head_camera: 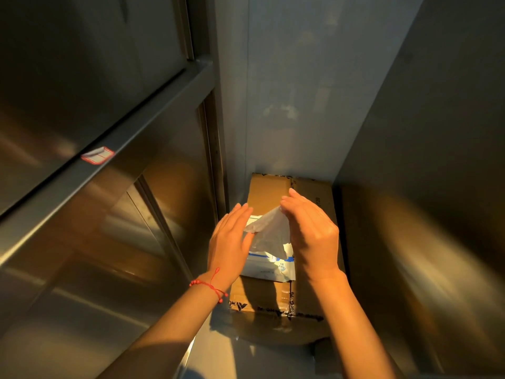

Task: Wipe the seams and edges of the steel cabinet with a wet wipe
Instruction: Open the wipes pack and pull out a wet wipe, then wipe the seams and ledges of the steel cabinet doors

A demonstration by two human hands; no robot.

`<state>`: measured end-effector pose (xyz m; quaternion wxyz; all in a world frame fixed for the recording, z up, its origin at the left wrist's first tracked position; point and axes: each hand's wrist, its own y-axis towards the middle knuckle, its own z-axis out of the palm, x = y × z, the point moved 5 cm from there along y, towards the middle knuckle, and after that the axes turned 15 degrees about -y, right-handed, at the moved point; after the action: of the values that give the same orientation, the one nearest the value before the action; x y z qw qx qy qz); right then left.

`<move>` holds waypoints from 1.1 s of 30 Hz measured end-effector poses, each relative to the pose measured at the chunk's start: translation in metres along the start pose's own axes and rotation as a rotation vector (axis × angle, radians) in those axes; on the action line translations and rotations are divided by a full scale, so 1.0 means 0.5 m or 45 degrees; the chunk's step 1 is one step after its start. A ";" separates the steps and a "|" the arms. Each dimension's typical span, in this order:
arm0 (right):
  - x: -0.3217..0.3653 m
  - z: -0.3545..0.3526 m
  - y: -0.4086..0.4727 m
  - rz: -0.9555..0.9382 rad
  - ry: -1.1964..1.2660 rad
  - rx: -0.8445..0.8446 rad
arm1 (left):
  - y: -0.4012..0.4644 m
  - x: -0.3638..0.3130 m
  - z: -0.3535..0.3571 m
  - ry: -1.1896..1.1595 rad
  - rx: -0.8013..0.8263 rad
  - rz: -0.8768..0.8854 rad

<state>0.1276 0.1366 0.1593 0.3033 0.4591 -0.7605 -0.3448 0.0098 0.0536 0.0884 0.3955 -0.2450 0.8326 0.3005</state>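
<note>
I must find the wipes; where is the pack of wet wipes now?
The pack of wet wipes lies on the cardboard box, lower centre of the head view, between both hands.

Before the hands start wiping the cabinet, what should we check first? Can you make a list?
1. Wipe in hand: ok, the right hand pinches its top corner.
2. Wipe fully out of the packet: cannot tell, its lower end meets the packet's opening.
3. Left hand ready to help: ok, it touches the wipe's left edge with straight fingers.
4. Packet on something steady: ok, it lies flat on the cardboard box.
5. Cabinet within reach: ok, its steel doors and seams are right beside the left hand.
6. Wipe wet enough: cannot tell.
</note>
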 end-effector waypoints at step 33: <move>0.045 -0.149 0.153 -0.058 -0.137 0.156 | 0.072 -0.267 -0.132 -0.122 -0.046 0.069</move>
<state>0.1389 0.1238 0.2671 0.2253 0.4749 -0.7847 -0.3286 0.0288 0.0557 0.2403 0.4222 -0.2149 0.8134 0.3376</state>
